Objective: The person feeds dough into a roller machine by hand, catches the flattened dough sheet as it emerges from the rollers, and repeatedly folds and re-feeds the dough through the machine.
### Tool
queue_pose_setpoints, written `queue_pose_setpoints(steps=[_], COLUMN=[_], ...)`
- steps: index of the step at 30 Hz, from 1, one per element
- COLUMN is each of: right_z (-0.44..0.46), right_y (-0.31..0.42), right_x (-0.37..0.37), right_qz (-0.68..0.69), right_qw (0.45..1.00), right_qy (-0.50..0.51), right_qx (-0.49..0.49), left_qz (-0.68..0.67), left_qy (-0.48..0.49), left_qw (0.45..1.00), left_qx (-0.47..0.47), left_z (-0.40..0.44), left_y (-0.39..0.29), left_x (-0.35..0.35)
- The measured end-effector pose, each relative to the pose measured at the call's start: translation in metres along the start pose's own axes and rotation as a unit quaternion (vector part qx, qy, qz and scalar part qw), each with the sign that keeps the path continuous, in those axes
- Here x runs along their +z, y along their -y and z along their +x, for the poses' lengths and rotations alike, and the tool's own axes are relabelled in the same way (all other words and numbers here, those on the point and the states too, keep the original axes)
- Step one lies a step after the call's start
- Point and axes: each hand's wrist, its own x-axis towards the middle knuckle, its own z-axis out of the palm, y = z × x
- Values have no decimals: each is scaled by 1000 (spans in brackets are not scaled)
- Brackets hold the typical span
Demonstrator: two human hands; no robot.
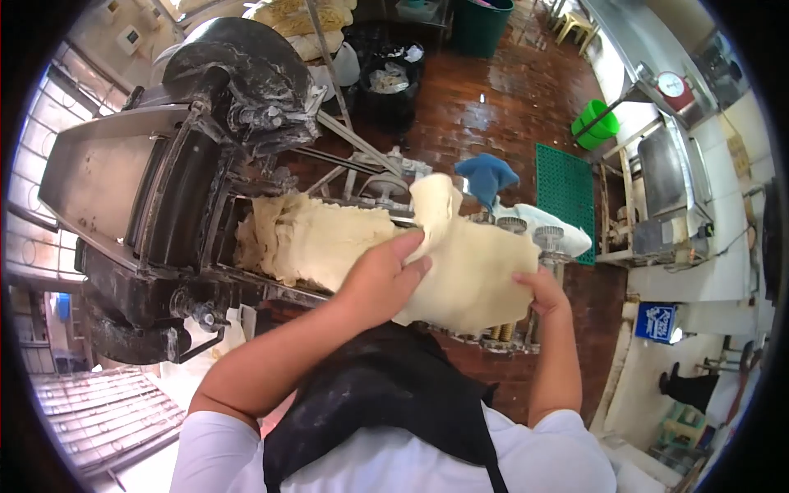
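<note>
Beside the rollers (177, 193), left hand (385, 275) and right hand (544, 291), both partly curled, grip opposite sides of a pale dough sheet (481, 275); more dough (320, 238) lies to the left, along the machine's trough.

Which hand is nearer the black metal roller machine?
Left. The left hand is on the roller machine side of the pale, flat dough sheet; the right hand is at the sheet's opposite edge.
</note>
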Motion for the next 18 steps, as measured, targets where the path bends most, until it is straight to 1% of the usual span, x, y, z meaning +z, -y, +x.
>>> queue_pose_setpoints(steps=[3, 6, 7, 10, 12, 14, 16, 18], right_z=[-23, -40, -47, -70, -89, -103, -113, -120], right_y=[28, 55, 62, 92, 117, 145, 173, 199], right_x=[5, 22, 27, 50, 71, 94, 124, 170], right_qz=[32, 44, 48, 5, -21, -31, -29, -10], right_qw=[998, 994, 993, 988, 985, 983, 974, 962], right_qy=[24, 49, 57, 58, 61, 65, 86, 66], right_qx=[-38, -84, -97, -142, -161, -169, -207, -264], left_qz=[-45, -115, -109, -103, -3, 124, 152, 165], left_qy=[-5, 17, 8, 28, 20, -6, -58, -114], left_qw=[999, 993, 994, 994, 999, 989, 982, 972], left_qx=[12, -15, -26, 16, 49, 82, 98, 121], left_z=[1, -7, -11, -25, -33, -45, -58, -77], left_y=[-29, -65, -75, -107, -131, -164, -193, -224], left_x=[-9, -23, -29, -55, -84, -118, -151, -190])
